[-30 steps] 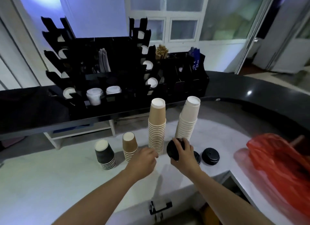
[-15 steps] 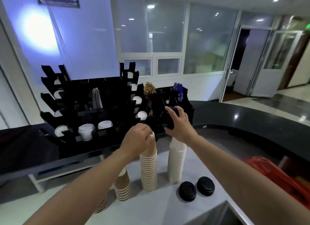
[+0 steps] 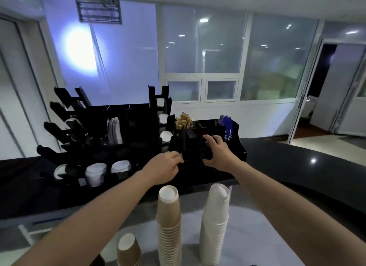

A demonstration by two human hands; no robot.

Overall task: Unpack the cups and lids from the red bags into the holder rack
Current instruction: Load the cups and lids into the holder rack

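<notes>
Across the black counter [image 3: 297,166], we are reaching both arms out to the holder rack [image 3: 126,131]. Our right hand [image 3: 218,156] is gripping a stack of black lids [image 3: 206,149], fingers curled over its far edge and thumb under it, holding it at the open compartments on the right part of the rack. Our left hand [image 3: 164,167] is lying just to the left of it, fingers curled against the rack's front; whether it is holding anything we cannot tell.

Between us and the rack, on the lower white worktop [image 3: 247,246], a tall stack of brown cups [image 3: 169,222] and a tall stack of white cups [image 3: 214,222] are standing upside down side by side, directly under our forearms. A shorter brown stack [image 3: 128,250] is sitting nearer and to the left.

White lids [image 3: 120,166] and a white cup [image 3: 95,174] are resting in the rack's front slots, left of our hands. Wooden stirrers [image 3: 183,120] and blue packets [image 3: 226,127] are poking up from the far compartments, and white sleeves [image 3: 114,130] are standing in the middle section.
</notes>
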